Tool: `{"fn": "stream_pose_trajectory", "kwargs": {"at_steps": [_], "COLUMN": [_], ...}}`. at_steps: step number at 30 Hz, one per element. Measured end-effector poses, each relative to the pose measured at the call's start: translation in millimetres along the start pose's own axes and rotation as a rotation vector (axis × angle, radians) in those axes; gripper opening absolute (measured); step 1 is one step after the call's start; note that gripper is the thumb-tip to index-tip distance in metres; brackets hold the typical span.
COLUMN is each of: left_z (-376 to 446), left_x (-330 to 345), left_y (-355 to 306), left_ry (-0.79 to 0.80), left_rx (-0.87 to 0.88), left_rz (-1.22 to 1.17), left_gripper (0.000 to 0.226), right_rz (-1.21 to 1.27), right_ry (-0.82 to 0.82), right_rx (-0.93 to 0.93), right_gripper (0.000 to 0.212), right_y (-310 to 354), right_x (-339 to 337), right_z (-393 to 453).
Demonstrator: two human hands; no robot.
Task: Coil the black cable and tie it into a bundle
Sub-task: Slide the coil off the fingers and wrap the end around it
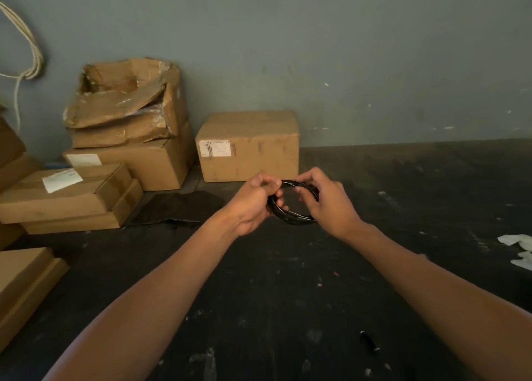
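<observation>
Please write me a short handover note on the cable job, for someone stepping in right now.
Left hand: grips the left side of the black cable, fingers curled round the coil.
Right hand: grips the right side of the same coil.
Cable: already wound into a small round coil, held in the air between both hands above the dark floor, in front of a closed cardboard box.
Done: the coiling looks finished.
Left: tie the coil into a bundle. No finished tie can be seen, and the loose end is hidden by the hands.
</observation>
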State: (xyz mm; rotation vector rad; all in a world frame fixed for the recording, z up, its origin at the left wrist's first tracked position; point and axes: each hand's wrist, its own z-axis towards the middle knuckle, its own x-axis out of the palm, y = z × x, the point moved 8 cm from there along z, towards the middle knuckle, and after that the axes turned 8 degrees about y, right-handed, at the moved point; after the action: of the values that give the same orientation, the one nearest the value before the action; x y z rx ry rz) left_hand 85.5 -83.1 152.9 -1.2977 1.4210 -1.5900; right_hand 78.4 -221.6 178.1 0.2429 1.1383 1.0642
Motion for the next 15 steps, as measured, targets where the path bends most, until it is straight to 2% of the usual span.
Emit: {"fn": "stream_pose_trajectory", "kwargs": {"at_steps": [3,6,8,10,12,15], "left_z": [2.2,4.9,7.2,7.9,6.9,2.8], "left_x": [6.1,8.0,9.1,9.3,7.5,4.7], "left_y": [25.5,53.6,75.1,100.3,126.3,160.6], "left_ry": [0.022,0.005,-0.019,-0.025,-0.026,-0.030], "left_rx": [-0.013,-0.018,-0.024,-0.050,-0.087,-0.138], "left_rz": [0.047,0.234,0.363,0.428,0.472,0.501], "left_gripper": [0.006,0.011,0.014,0.017,0.021,0.024], "right_rz": [-0.016,0.028,0.162,0.253,0.183,0.016], "right_ry": [0.029,0.121,0.164,0.129,0.122,0.312], "right_rx": [0.030,0.086,0.209,0.356,0.490,0.709], "right_gripper": [0.014,0.016,0.022,0.024,0.021,0.017], "right_y": [-15.3,-35.5,-57.0,-86.2,-118.3,-162.5], "right_x": [6.1,16.5,22.2,22.1,21.0,33.8], "right_z": [-15.6,-36.9,-55.5,-80.4,-112.1,-170.5]}}
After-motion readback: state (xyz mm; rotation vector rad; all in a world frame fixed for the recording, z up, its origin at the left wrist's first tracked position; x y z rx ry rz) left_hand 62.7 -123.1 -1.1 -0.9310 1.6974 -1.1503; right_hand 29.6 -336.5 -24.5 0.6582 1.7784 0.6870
